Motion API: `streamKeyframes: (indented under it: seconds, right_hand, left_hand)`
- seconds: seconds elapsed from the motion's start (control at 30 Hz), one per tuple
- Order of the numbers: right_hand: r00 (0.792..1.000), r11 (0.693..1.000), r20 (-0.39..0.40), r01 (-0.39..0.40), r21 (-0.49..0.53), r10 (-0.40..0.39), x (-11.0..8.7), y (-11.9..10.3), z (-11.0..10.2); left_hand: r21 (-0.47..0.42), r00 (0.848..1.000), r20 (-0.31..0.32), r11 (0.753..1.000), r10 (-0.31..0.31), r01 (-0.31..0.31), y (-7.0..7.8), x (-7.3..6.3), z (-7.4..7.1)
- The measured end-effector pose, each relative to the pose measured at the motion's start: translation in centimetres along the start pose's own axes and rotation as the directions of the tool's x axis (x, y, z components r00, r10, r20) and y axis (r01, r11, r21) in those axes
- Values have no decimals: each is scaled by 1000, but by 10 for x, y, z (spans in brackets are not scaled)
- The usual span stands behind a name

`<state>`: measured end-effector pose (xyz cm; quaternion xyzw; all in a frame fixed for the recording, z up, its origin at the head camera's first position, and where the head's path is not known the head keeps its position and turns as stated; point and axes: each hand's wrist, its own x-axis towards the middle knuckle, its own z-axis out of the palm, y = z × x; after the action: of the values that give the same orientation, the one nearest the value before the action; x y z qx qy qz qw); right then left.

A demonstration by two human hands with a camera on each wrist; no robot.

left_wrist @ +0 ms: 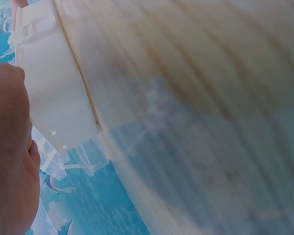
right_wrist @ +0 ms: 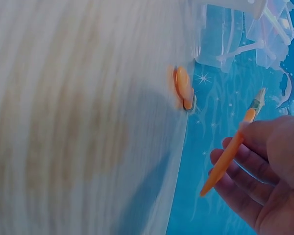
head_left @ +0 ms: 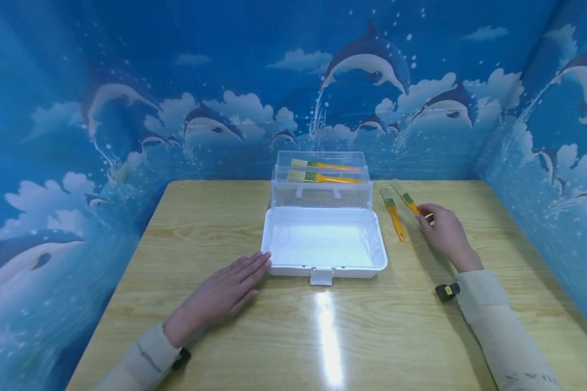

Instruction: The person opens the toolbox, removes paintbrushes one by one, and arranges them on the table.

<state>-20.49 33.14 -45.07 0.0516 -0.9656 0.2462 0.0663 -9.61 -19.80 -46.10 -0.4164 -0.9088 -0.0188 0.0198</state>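
Note:
A white plastic box [head_left: 323, 239] stands on the table with its clear lid [head_left: 323, 195] swung up at the back. Two orange-handled paintbrushes [head_left: 339, 180] lie in the raised clear part. Against the box's front left corner rests my left hand [head_left: 230, 288], fingers straight. My right hand [head_left: 445, 231] pinches another paintbrush [head_left: 407, 199] by its orange handle, bristles pointing away to the back left. In the right wrist view this held paintbrush [right_wrist: 229, 156] sits between thumb and fingers. One more paintbrush [head_left: 393, 214] lies on the table, between the box and my right hand.
The wooden table [head_left: 205, 228] carries the box near its back edge. A blue dolphin-printed curtain [head_left: 254, 65] encloses the back and both sides. Below the box, a bright reflection falls on the tabletop. Each sleeve has a small black wrist device [head_left: 447, 291].

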Motion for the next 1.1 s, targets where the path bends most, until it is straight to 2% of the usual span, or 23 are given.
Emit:
streamKeyframes:
  seconds: [0.43, 1.1]
  right_hand:
    - [998, 998, 8, -66, -6, 66, 4, 4, 2]
    - [993, 993, 14, -117, -11, 117, 10, 10, 3]
  left_hand:
    - [0, 1000, -14, 1000, 6, -6, 0, -1, 0]
    - [20, 997, -63, 999, 39, -38, -1, -1, 2]
